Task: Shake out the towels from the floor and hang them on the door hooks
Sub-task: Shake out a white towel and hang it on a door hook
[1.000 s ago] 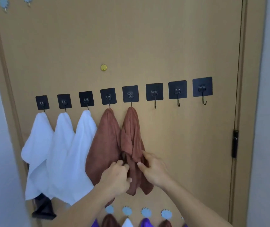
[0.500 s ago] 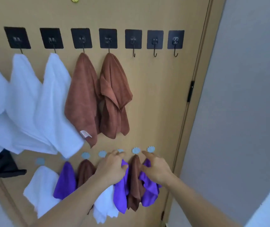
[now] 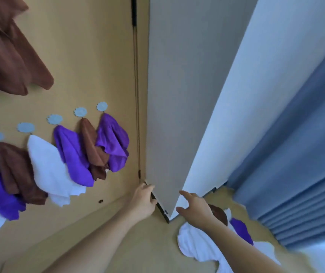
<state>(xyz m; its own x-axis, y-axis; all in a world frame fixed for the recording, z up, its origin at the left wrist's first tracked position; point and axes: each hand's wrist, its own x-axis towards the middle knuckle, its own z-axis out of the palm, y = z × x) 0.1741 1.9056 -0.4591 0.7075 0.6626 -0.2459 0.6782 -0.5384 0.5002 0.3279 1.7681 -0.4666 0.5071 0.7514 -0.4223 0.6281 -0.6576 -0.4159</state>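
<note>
The wooden door (image 3: 90, 56) met a grey wall (image 3: 177, 95) at the corner, above a tan floor (image 3: 138, 243). A heap of towels (image 3: 201, 247), white, brown and purple, lay on the floor by the foot of the wall, below the right hand (image 3: 195, 209), which hovered over it with fingers spread and holding nothing. The left hand (image 3: 144, 201) hung loose near the door's bottom corner, empty. Small towels (image 3: 75, 154) hung from the pale blue hooks (image 3: 81, 111) in the door's lower row. Blue curtains (image 3: 299, 154) hung on the right.
</note>
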